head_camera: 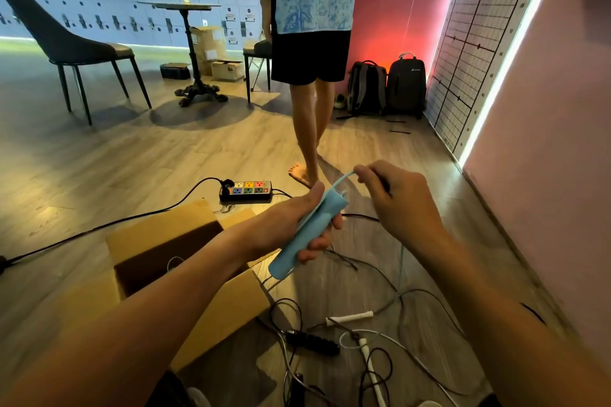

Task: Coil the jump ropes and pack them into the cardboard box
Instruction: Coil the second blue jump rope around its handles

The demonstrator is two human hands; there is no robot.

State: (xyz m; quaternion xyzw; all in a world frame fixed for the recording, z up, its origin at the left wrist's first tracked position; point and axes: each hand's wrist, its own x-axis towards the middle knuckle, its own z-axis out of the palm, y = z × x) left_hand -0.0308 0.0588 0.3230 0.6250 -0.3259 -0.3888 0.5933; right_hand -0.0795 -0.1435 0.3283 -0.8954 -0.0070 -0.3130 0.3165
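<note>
Gripping firmly, L hand (284, 225) is curling fingers & thumb round the pale-blue rope handle (309, 233), over the right flap of the open cardboard box (158, 228) sitting on the floor. R hand (396, 205) is pinching the blue cord (344, 177) just past the handle's top. White & black ropes (350, 318) are lying tangled below, right of box.

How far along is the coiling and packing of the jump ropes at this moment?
Early. Done: at most one rope; a thin loop shows inside the cardboard box, unclear what. In hand: the left hand grips the blue handles, the right hand pinches their blue cord, not yet coiled. Left: a black-handled rope and a white-handled rope lie tangled on the floor.
</note>
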